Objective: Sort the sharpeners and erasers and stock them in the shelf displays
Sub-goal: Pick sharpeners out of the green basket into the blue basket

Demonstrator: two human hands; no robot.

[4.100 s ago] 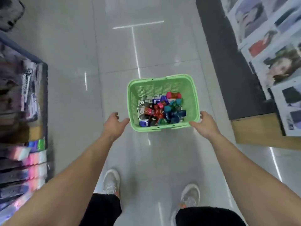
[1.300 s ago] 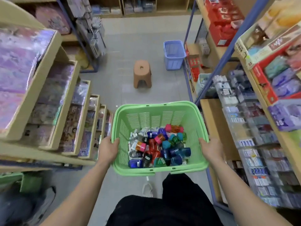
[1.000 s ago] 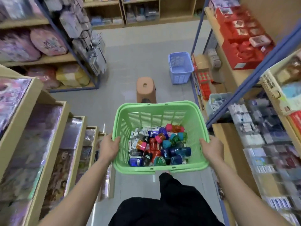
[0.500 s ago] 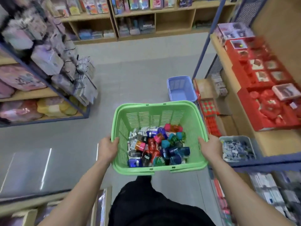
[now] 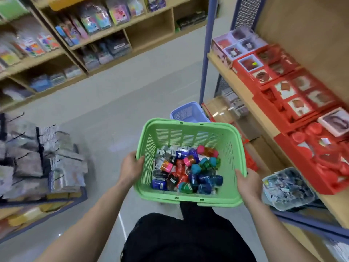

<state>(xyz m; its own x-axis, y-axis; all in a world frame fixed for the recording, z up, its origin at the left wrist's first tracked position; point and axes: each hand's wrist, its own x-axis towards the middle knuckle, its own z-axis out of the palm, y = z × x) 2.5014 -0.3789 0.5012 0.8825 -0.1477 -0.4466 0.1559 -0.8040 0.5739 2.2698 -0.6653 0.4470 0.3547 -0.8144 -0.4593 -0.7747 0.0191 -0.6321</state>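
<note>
I carry a green plastic basket (image 5: 190,129) in front of me at waist height. My left hand (image 5: 131,167) grips its left rim with the thumb hooked inside. My right hand (image 5: 247,183) grips the right rim. Inside lies a pile of several coloured sharpeners (image 5: 192,171) in blue, red, pink, teal and green, with small white-wrapped erasers (image 5: 166,151) at the back left of the pile.
A wooden shelf (image 5: 243,95) on the right carries red gift boxes (image 5: 294,103) and a clear tub (image 5: 285,188) of small packets. A blue basket (image 5: 187,112) stands on the floor ahead. A rack of hanging packets (image 5: 37,157) is on the left; far shelves (image 5: 105,33) hold stationery.
The basket was lifted off the floor and carried down the aisle. My view has risen and swung; the brown stool has left the view and the red-box shelf is closer.
</note>
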